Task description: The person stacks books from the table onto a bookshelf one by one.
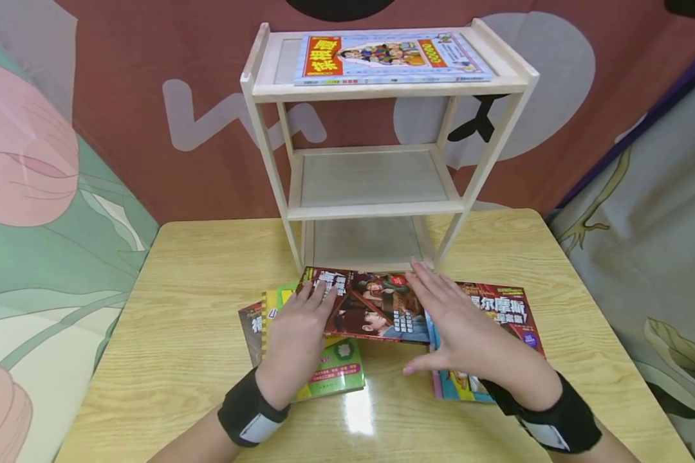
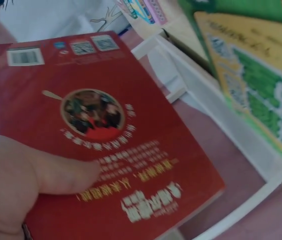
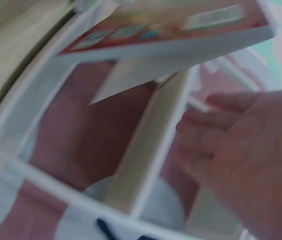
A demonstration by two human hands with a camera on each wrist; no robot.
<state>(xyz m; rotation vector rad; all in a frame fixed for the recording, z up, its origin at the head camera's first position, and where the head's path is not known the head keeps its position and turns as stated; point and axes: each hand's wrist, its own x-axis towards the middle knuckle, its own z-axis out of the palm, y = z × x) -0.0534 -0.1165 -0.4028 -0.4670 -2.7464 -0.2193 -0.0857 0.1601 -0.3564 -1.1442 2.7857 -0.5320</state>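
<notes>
A dark-covered paperback book [image 1: 376, 307] is raised over the table in front of the shelf, and my left hand [image 1: 301, 334] grips its left end. Seen from the left wrist, the book's red back cover [image 2: 146, 145] faces the camera, with the thumb [image 2: 61, 175] pressed against it. My right hand [image 1: 463, 321] is at the book's right end, its fingers straight and the thumb spread away. In the right wrist view, the right hand [image 3: 236, 135] is apart from the book [image 3: 181, 35], whose pages hang slightly loose.
Behind the book stands a white three-tier shelf [image 1: 376, 211], with a light-blue book [image 1: 394, 58] flat on its top tier. A stack with a green book [image 1: 338, 373] lies under my left hand. Another stack, topped by a red book [image 1: 500, 305], lies at the right.
</notes>
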